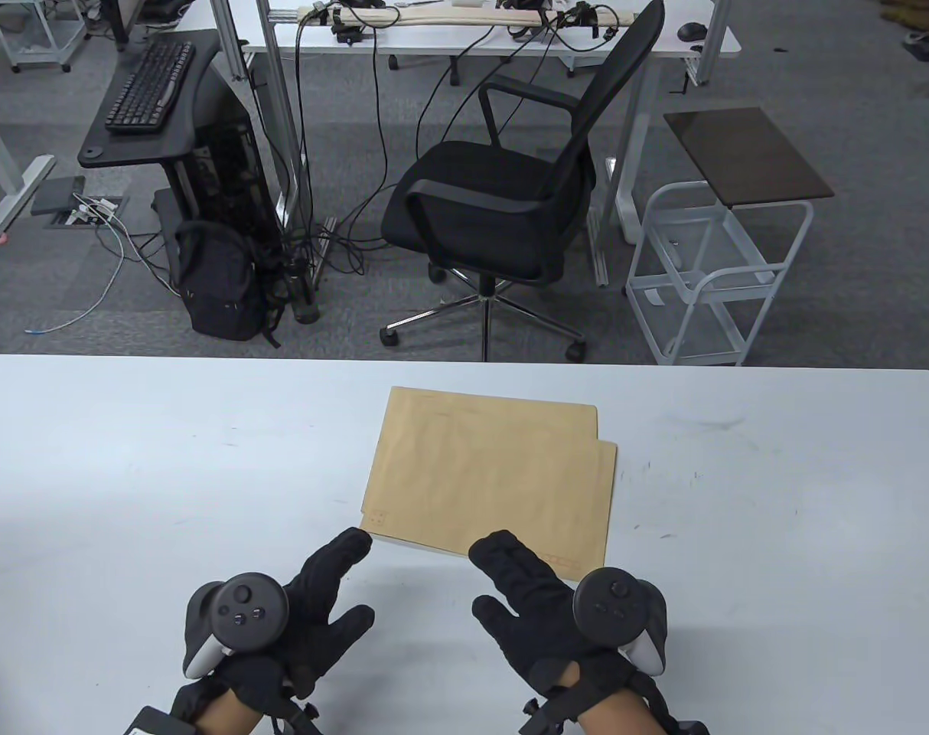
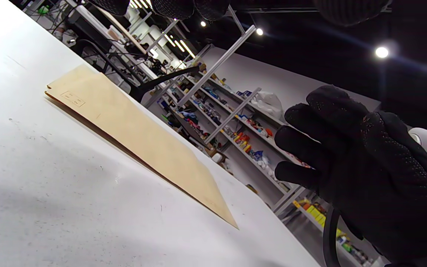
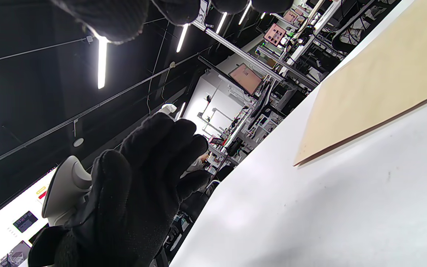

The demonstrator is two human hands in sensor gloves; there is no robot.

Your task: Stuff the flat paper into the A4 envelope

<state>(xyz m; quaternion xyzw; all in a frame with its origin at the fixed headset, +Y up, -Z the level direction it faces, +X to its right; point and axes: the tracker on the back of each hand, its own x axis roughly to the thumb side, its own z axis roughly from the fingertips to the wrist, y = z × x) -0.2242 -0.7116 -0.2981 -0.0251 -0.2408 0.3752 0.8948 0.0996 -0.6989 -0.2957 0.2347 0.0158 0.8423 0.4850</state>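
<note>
A brown A4 envelope lies flat mid-table, also seen in the left wrist view and the right wrist view. A second brown layer sticks out beneath it at the right edge. My left hand is open and empty, its fingertips just off the envelope's near left corner. My right hand is open and empty, its fingers over the envelope's near edge. The palms face each other. The wrist views show each hand raised off the table. I cannot tell whether either hand touches the envelope.
A black office chair and a white wire cart stand on the floor beyond the table's far edge. A black backpack leans against a desk at the back left.
</note>
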